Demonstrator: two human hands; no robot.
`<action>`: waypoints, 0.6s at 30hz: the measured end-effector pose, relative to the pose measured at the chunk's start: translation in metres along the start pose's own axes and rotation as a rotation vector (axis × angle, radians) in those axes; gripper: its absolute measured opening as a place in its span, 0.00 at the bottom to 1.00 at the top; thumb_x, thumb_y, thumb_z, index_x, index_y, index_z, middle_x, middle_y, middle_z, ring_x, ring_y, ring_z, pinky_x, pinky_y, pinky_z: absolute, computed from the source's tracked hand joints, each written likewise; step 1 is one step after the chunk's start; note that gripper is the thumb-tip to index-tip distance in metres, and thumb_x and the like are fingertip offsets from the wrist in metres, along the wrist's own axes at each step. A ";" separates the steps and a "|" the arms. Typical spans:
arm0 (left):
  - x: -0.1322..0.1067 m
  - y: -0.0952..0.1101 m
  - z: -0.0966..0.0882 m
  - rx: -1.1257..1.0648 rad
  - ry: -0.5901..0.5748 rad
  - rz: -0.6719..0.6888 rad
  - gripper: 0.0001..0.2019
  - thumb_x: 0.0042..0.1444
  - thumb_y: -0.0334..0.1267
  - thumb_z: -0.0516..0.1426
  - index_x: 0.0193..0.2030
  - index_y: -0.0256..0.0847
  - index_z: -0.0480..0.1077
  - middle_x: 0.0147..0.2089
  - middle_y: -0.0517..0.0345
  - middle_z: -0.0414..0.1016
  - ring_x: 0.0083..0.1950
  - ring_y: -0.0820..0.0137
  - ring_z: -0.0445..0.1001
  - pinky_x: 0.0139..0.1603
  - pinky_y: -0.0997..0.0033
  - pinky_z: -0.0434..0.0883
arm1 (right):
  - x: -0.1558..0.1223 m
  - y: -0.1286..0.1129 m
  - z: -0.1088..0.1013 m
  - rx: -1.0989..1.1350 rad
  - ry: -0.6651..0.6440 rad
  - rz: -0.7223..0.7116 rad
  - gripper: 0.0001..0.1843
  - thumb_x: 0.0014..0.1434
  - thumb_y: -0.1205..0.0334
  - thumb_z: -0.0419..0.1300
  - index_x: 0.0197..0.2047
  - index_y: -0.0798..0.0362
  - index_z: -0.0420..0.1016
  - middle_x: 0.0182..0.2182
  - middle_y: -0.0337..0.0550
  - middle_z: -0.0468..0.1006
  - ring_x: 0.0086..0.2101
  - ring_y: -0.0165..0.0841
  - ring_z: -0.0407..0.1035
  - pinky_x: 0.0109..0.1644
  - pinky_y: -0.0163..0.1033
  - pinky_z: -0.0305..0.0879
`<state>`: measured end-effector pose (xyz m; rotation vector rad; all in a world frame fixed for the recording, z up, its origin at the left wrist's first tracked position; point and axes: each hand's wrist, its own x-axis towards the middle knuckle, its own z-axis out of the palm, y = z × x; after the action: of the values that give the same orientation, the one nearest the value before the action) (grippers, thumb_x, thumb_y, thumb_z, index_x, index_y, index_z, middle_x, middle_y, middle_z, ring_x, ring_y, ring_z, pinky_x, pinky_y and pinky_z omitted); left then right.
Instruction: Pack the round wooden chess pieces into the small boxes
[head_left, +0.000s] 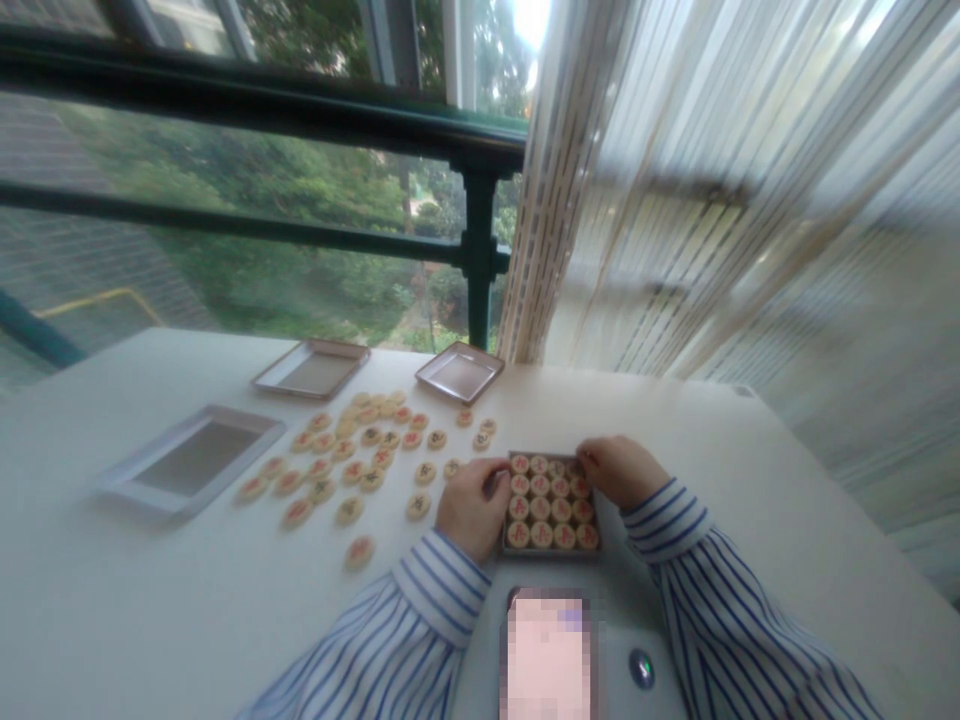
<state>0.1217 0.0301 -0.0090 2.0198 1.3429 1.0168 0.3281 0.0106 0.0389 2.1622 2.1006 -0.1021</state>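
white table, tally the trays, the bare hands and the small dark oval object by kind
Hands: 2 (left hand, right hand)
Trays: 4 (grey tray with discs, pale tray, left brown-rimmed tray, right brown-rimmed tray)
Oval object: 1
Total: 7

Looking like a balcony or window-side corner beside greenery.
Facing a dark green railing on the far side, with a brick wall beyond at far left; showing a string curtain hanging at right; spreading a plain white table nearer, strewn with character-marked discs; possibly belonging to a home or public lounge, hard to tell which.
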 end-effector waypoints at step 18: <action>-0.012 0.018 -0.013 -0.045 0.088 0.029 0.09 0.50 0.37 0.53 0.35 0.40 0.72 0.36 0.55 0.76 0.40 0.68 0.73 0.42 0.66 0.70 | -0.024 -0.017 -0.030 0.172 0.265 -0.083 0.14 0.57 0.59 0.47 0.42 0.49 0.70 0.34 0.40 0.75 0.34 0.29 0.67 0.39 0.33 0.58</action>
<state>0.1185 0.0121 0.0082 1.9874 1.3273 1.1511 0.3096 -0.0081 0.0715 2.2955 2.4086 -0.0040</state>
